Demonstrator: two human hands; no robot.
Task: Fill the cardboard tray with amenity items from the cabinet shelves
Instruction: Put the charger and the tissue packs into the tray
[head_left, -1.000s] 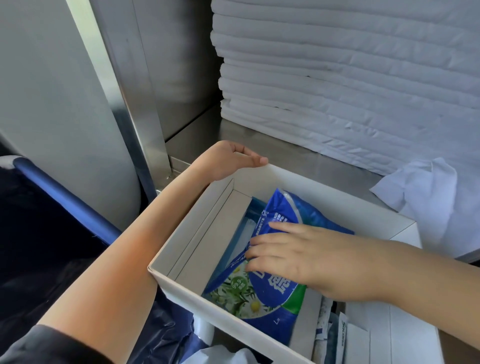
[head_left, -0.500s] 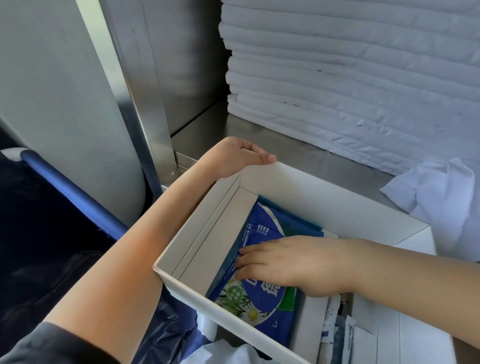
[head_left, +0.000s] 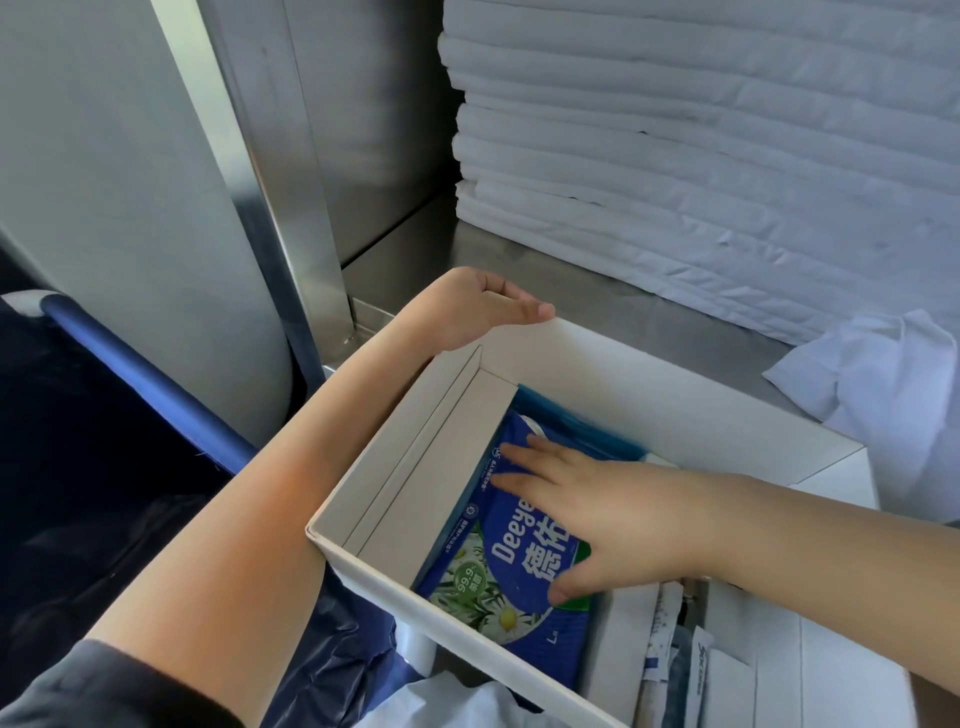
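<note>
The left hand (head_left: 483, 306) curls its fingers over the far-left corner of the white cardboard tray (head_left: 675, 374), which looks light and only fairly stiff, so a folded corner is probably the firmest hold. In the tray's left part lies a blue wet-wipes pack (head_left: 498, 571), likely soft, squashy and slick-filmed, best pinched at an edge seam. The right hand (head_left: 613, 514) presses on it flat, fingers straight and slightly spread.

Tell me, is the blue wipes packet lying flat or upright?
Lying flat: the blue wipes packet faces up inside the white cardboard tray, right hand pressing it.
</note>
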